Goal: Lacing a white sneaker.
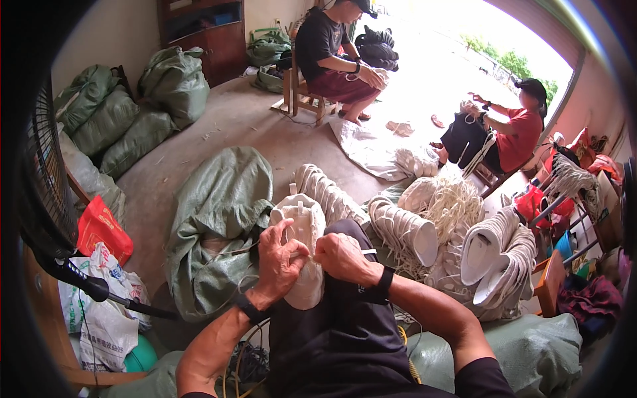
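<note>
A white shoe [304,290] rests on my lap, its rounded toe pointing toward me. My left hand [277,262] is closed at its left side, thumb and forefinger pinched over the lacing area. From the right, my right hand [348,259] is closed too, its fingertips meeting the left ones over the middle of the shoe. A short, thin white piece [369,251] sticks out behind the right fist; whether it is a lace end or a tool handle is unclear. A pale lace-like strand [243,281] loops beside my left wrist. The pinched fingertips hide what lies between them.
Nested rows of white shoes [405,229] and a heap of pale laces [454,205] lie to the right. A green sack [215,219] stands left of my knees, a fan [53,172] at far left. Two people sit farther off, one in a red shirt [517,138].
</note>
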### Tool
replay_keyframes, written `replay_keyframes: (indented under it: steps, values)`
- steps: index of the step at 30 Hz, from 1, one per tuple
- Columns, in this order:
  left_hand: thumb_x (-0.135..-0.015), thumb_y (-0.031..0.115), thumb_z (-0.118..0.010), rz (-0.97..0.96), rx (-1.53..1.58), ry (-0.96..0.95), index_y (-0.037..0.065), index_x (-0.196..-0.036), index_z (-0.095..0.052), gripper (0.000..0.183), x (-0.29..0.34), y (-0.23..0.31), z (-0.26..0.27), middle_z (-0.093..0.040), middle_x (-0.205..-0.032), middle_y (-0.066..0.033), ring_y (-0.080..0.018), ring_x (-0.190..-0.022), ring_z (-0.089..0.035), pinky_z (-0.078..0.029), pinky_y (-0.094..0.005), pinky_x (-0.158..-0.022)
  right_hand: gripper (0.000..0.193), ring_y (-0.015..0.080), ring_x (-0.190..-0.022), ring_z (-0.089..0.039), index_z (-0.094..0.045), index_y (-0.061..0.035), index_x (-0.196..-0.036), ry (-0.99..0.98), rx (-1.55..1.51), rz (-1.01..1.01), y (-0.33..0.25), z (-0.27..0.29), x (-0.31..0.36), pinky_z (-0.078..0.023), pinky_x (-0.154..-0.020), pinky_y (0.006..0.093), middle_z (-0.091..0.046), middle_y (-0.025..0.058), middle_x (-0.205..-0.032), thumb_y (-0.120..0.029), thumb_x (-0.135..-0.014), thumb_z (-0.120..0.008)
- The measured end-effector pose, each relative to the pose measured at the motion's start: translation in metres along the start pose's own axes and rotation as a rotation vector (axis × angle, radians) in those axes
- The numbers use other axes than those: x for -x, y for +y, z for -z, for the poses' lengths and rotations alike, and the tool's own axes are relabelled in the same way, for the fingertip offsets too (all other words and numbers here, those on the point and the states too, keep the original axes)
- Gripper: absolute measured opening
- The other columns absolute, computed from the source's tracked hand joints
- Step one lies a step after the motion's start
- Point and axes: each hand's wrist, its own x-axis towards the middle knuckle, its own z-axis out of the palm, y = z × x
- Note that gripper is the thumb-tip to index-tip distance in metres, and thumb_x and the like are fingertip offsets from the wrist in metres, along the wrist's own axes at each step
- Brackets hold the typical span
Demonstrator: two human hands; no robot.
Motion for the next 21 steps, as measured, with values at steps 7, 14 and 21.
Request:
replay_keyframes:
  steps: [7,14,21]
  values:
    - [-0.073,0.015,-0.077,0.017,-0.009,0.004,0.012,-0.100,-0.071,0.028,0.000,0.001,-0.001,-0.048,-0.141,-0.0126,-0.0360,-0.127,-0.041,-0.033,-0.0496,-0.109,0.052,0.0306,-0.119,-0.049,-0.059,-0.0069,-0.111,0.225,0.256,0.626,0.004,0.020,0.001,-0.037,-0.096,0.0491,-0.053,0.0098,-0.122,-0.015,-0.066,-0.083]
    - [-0.077,0.017,-0.073,-0.067,-0.060,-0.035,0.013,-0.110,-0.070,0.033,0.001,-0.006,0.001,-0.047,-0.142,-0.0116,-0.0366,-0.126,-0.041,-0.033,-0.0498,-0.108,0.058,0.0291,-0.120,-0.052,-0.060,-0.0085,-0.120,0.113,0.252,0.912,0.008,0.034,-0.016,-0.032,-0.112,0.0514,-0.058,0.0078,-0.109,-0.012,-0.066,-0.081]
    - [-0.079,0.020,-0.073,-0.198,-0.181,-0.035,0.013,-0.107,-0.068,0.029,0.003,-0.006,0.003,-0.049,-0.143,-0.0106,-0.0349,-0.124,-0.043,-0.036,-0.0487,-0.104,0.027,0.0261,-0.093,-0.055,-0.063,-0.0075,-0.099,0.013,0.306,1.028,0.009,0.037,-0.024,-0.039,-0.088,0.0413,-0.055,0.0063,-0.091,-0.018,-0.076,-0.070]
